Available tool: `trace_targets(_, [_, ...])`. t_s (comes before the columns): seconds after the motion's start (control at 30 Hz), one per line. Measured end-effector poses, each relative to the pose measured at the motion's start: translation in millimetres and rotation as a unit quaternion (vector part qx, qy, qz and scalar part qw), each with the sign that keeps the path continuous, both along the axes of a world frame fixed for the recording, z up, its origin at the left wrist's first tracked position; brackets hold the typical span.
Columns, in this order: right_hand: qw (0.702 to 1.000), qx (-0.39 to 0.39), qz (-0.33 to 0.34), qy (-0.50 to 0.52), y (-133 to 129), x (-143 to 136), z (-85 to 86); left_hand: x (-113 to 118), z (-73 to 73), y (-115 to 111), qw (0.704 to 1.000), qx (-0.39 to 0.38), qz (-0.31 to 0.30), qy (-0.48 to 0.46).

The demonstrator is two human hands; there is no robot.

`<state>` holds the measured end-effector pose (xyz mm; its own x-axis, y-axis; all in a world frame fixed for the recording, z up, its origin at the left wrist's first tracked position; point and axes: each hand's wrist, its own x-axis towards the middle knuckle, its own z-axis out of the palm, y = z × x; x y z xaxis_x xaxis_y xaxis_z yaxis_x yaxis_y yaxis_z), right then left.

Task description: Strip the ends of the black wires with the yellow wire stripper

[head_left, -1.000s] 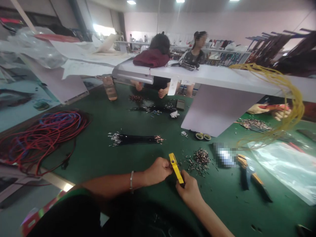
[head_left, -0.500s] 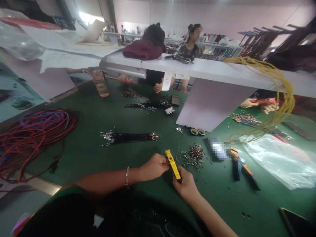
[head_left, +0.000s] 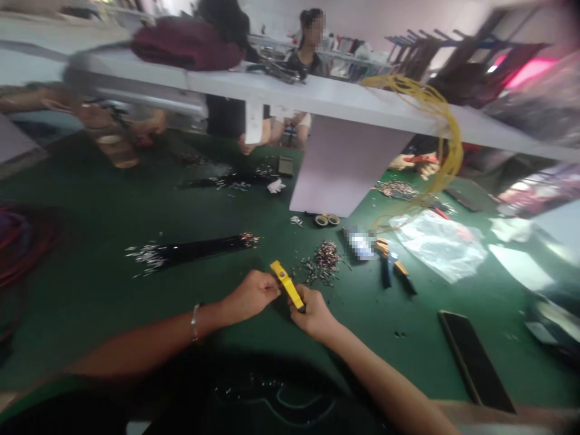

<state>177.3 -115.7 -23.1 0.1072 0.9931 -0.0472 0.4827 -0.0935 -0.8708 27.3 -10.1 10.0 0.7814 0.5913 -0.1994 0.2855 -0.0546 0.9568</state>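
Observation:
My right hand (head_left: 312,313) is wrapped round a yellow hand tool (head_left: 289,287) with a dark lower end, possibly a wire stripper or crimper. It tilts with its upper end toward the left. Close against the tool's left side, my left hand (head_left: 254,296) is closed in a pinch; what it holds, if anything, is too small to make out. Just beyond the tool lies a heap of small copper-and-dark terminals (head_left: 327,257). A bundle of black wires (head_left: 199,249) rests on the green table (head_left: 217,211), with silvery ends at left and coppery ends at right.
Orange-and-black pliers (head_left: 393,266), tape rolls (head_left: 327,220), a clear plastic bag (head_left: 441,244) and a phone (head_left: 475,359) lie to the right. A white shelf (head_left: 335,96) with hanging yellow wire (head_left: 446,145) crosses the back. Co-workers' hands (head_left: 419,163) show beyond; red wire coils (head_left: 27,248) lie left.
The view has swung to the right, so the scene sits further left and more of the right side shows. Both hands keep nearly the same pose at the yellow tool.

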Motion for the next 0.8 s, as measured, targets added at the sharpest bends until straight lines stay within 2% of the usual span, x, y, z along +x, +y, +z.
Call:
trace_targets(0.2, [1.0, -0.009, -0.008, 0.011, 5.1, 1.5, 6.9, 1.6, 7.6, 7.7, 1.0, 0.006, -0.006, 0.02])
trace_targets(0.43, [1.0, -0.016, -0.007, 0.013, 5.8, 2.4, 13.6, 2.6, 17.4, 6.3, 0.999, -0.035, -0.003, 0.029])
trace_targets(0.63, [1.0, -0.011, -0.001, 0.006, 6.3, 1.2, 14.9, 1.1, 15.6, 4.6, 0.997, -0.059, 0.012, 0.054])
trace_targets(0.8, [1.0, -0.004, 0.002, -0.006, 6.7, 2.3, 15.8, -2.3, 10.9, 1.3, 0.997, -0.042, 0.036, 0.062])
